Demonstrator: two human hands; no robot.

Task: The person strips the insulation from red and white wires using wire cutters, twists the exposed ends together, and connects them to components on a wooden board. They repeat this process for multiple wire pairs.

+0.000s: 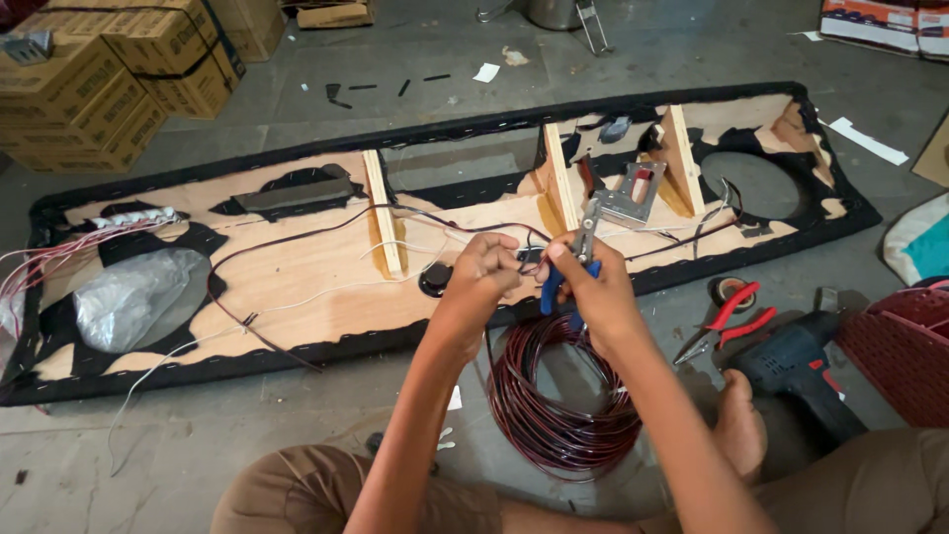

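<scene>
My left hand [486,269] pinches a thin dark wire end in front of me. Close beside it, my right hand [591,287] grips blue-handled pliers [585,247], jaws pointing up toward the wire. Both hands hover above a coil of red and black wire [554,405] lying on the floor. Behind them lies a long plywood panel [316,287] edged in black fabric, with wooden ribs, round cut-outs and loose wires running across it.
A staple gun [631,194] rests on the panel. Red-handled pliers [727,321], a tape roll [730,290] and a blue power drill [796,366] lie at right, next to a red basket [905,346]. Cardboard boxes [109,69] stand at far left. My bare foot [739,420] is by the drill.
</scene>
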